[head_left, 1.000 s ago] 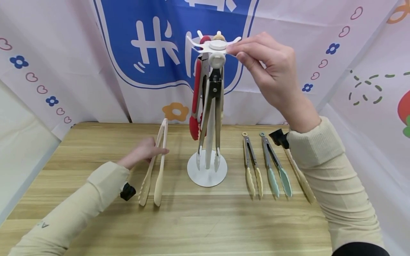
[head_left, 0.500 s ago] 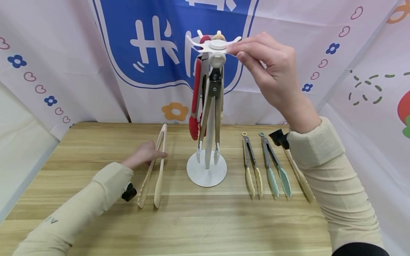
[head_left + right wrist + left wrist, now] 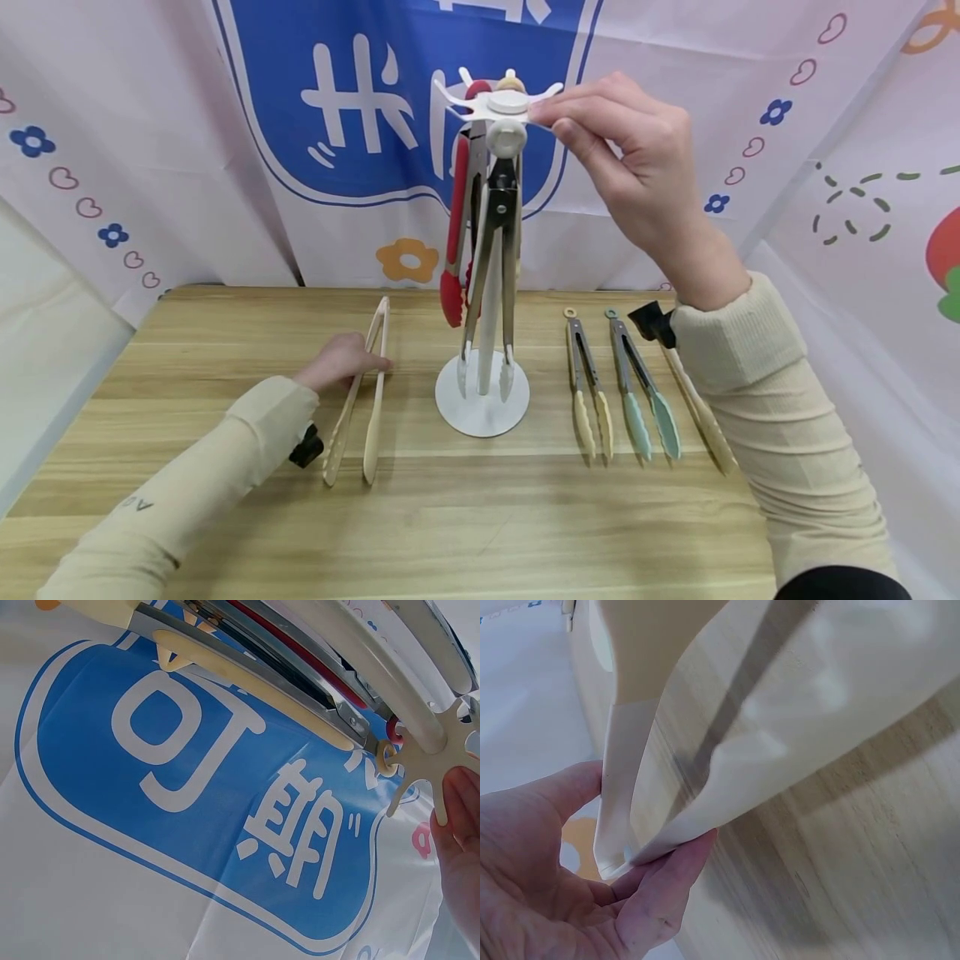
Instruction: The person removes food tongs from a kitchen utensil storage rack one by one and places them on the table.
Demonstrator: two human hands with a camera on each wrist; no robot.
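Observation:
My left hand pinches a pair of beige tongs near their joined end, thumb on one arm and fingers on the other. The tongs' arms are spread, their tips pointing toward me at the table. My right hand pinches one hook of the white stand's star-shaped top. From other hooks hang red tongs and white-tipped metal tongs. Cream-handled tongs hang behind, best seen in the right wrist view. The stand's round base rests on the table.
Right of the stand lie yellow-tipped tongs, mint-tipped tongs and a beige utensil, partly hidden by my right sleeve. A printed cloth backdrop rises behind the wooden table.
My left hand and the beige tongs have shifted a little toward me, the joined end lower in the head view. My right hand keeps its hold on the stand's hook.

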